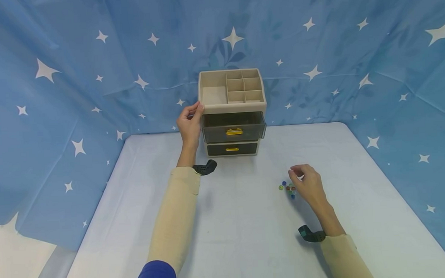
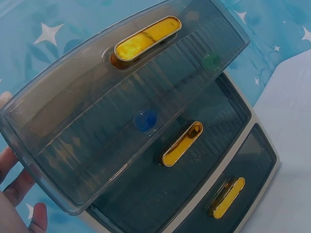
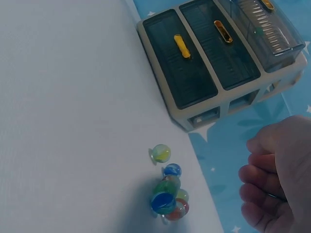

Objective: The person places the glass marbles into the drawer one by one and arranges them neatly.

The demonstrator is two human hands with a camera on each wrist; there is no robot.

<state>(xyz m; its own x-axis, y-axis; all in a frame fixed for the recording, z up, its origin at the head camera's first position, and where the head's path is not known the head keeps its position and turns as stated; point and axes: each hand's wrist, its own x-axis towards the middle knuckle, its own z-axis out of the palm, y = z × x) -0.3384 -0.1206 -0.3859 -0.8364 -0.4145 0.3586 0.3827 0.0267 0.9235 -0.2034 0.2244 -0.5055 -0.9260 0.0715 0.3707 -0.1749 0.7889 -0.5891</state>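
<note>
While bracing the organiser (image 1: 233, 107) at its upper left corner, grips it with the left hand (image 1: 190, 121) – thumb on the front lip, fingers round the side. Top drawer (image 2: 121, 121) of the organiser pulled out, with a blue marble (image 2: 145, 120) and a green marble (image 2: 211, 60) lying inside; middle drawer (image 2: 182, 143) and bottom drawer (image 1: 232, 149) pushed in.

Seems to be the pick-up stage. Loose marbles (image 3: 167, 189) clustered on the worktop (image 1: 230, 221), in front of the organiser and off to its right, well apart from it. Right hand (image 1: 308, 185) just beside that cluster, fingers curled – cannot tell whether one marble is already pinched or none.

Calls, by the look of it, for a clean pinch on a single marble without knocking the rest, which touch one another and would likely roll on the smooth sheet; then a lift over the drawer's front wall.

Nothing lying between the marbles and the organiser. Divided tray on top of the organiser bare. Blue starred cloth (image 1: 93, 78) hung behind the organiser and at both sides. Left forearm in front of the organiser's left, clear of the drawer mouth.
</note>
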